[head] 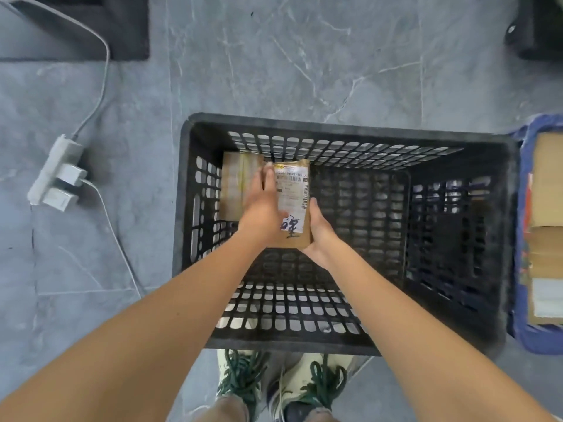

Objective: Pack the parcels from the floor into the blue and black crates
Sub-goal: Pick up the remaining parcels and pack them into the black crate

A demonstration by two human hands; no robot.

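Observation:
A black perforated crate [344, 127] stands on the floor in front of me. Both my hands reach into its left half and hold a brown cardboard parcel [295, 205] with a white shipping label. My left hand [262, 205] grips the parcel's left side, fingers along its far edge. My right hand [319, 236] holds its near right corner, thumb up the right side. Another brown parcel [236, 184] lies in the crate's far left corner, beside the held one. The blue crate [521, 239] sits at the right edge, filled with cardboard parcels [547, 190].
A white power strip [56, 175] with plugs and white cables lies on the grey marble floor to the left. Dark objects sit at the top left [91, 25] and top right corners. My shoes [283, 388] stand just behind the black crate.

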